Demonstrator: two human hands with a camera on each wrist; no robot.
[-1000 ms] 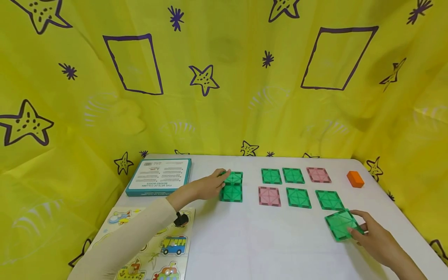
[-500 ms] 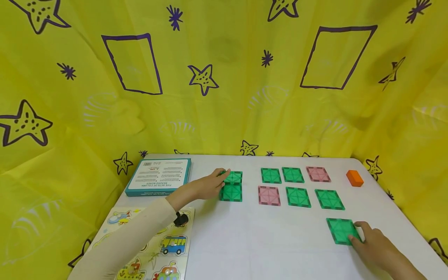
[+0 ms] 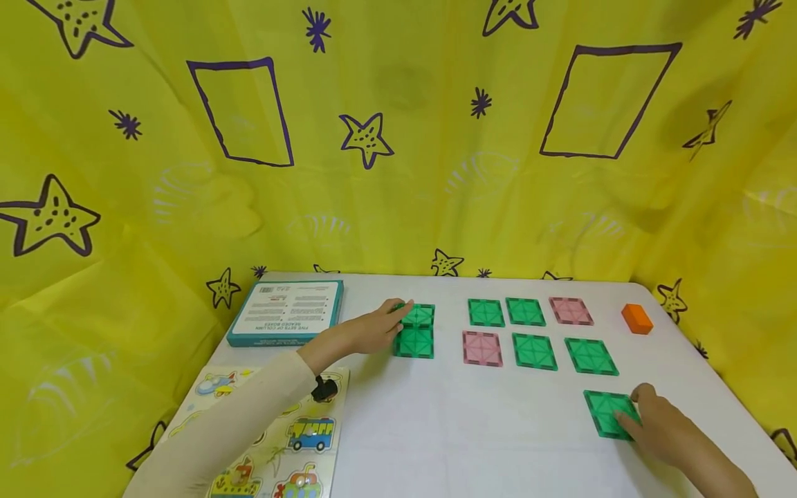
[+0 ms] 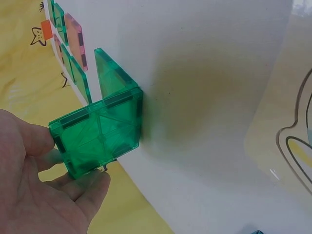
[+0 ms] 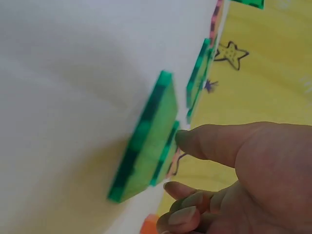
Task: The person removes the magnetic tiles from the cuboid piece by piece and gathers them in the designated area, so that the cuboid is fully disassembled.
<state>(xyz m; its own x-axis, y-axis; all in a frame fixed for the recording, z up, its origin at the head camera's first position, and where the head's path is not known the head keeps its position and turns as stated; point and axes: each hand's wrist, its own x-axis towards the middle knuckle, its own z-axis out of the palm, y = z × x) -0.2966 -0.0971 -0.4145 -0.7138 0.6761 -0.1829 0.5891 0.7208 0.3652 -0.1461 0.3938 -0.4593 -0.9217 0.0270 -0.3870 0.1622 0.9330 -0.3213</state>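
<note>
My left hand pinches a see-through green square magnetic tile by one edge, thumb on one side and fingers on the other. This tile is tipped up off the flat, its far edge at the table. A second green tile adjoins it along the top edge in the left wrist view. At the lower right, my right hand hovers at the edge of another green tile. The right wrist view shows its thumb and fingers spread apart, just off that near tile.
Two rows of flat tiles lie beyond: several green ones and two pink ones. An orange block sits at the far right. At left are a teal-edged box and a vehicle puzzle board.
My right hand has lowered its green tile onto the table and straightened it, and its fingers have parted from it. My left hand has stayed in place with its tile.
</note>
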